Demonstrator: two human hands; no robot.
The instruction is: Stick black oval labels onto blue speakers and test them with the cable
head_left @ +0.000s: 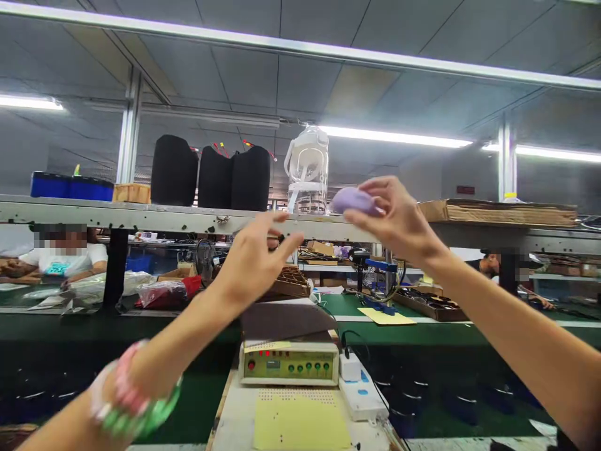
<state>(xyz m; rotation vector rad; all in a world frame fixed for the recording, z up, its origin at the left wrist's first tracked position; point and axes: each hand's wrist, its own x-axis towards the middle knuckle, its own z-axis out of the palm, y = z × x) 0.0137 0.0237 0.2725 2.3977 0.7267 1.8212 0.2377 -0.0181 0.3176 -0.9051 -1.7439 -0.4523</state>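
Raised near the shelf, my right hand (397, 219) grips a smooth rounded purple object (353, 200) between thumb and fingers. My left hand (256, 257) is lifted in front of the shelf's edge, fingers spread, with nothing in it. A clear bottle (307, 169) with a white lid and strap stands on the shelf (244, 220), left of the purple object. Black rounded upright items (174, 170) stand farther left on that shelf. Below my hands is a tester box (290, 365) with red lights and a row of green buttons.
A yellow sheet (300, 421) and a white power strip (364, 391) lie in front. Flat cardboard (507, 213) and blue containers (70, 186) rest on the shelf. Behind it are a brown tray (432, 304), a red bag (169, 292), a person (70, 257) at left and another at right.
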